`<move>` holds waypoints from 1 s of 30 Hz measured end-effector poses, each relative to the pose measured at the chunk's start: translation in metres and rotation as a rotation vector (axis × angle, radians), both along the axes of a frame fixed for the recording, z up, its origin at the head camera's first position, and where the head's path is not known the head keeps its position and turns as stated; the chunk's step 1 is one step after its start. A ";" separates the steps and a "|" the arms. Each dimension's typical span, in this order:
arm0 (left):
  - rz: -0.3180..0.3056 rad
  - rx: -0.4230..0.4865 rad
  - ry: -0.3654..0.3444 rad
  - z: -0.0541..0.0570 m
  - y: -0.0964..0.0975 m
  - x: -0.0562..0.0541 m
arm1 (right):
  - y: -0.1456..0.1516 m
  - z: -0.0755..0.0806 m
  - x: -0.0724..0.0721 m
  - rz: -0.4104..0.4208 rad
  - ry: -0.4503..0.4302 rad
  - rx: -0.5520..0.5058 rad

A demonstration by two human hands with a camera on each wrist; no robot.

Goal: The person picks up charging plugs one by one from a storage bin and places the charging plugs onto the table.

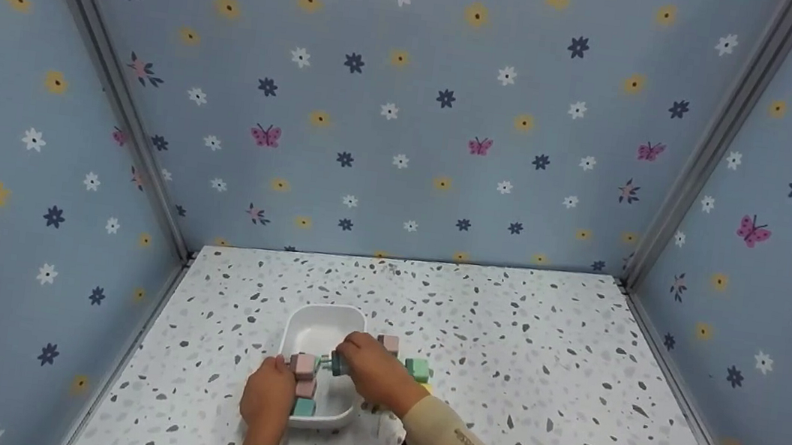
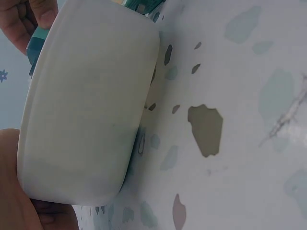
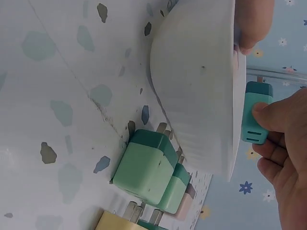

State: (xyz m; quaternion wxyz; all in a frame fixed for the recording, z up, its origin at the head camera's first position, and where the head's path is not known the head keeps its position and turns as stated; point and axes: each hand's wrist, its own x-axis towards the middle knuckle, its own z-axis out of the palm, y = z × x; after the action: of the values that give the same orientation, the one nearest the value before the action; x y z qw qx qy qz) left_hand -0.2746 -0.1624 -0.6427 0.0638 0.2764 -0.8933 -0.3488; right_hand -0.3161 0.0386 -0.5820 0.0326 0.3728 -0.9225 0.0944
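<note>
My right hand (image 1: 369,367) is above the right side of a white plastic bin (image 1: 326,310). Its thumb and fingers pinch a teal charger plug (image 3: 255,115), prongs pointing left in the head view. My left hand (image 1: 269,396) grips the bin's left rim, its thumb over the edge beside a pink charger plug (image 1: 303,366). In the left wrist view, some of its fingers (image 2: 55,218) curl outside the wall. Along the bin's left inner side are another pink plug (image 1: 305,389) and a teal plug (image 1: 304,407).
To the right of the bin, several more plugs lie on the speckled table (image 1: 512,388): a pink one (image 1: 389,343), a green one (image 1: 417,369) and a yellow one (image 3: 117,221), partly cut off. Flower-patterned panels (image 1: 409,118) wall in the table at the back and sides.
</note>
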 end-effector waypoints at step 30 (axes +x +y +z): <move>0.000 -0.003 0.013 0.001 0.001 0.001 | 0.041 0.002 -0.023 -0.100 0.047 -0.004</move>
State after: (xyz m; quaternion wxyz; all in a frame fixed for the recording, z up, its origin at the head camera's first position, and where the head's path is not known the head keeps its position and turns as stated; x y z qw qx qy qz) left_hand -0.2732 -0.1610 -0.6419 0.0699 0.2738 -0.8935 -0.3491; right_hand -0.3391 0.0801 -0.5797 0.0599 0.3284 -0.9387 0.0857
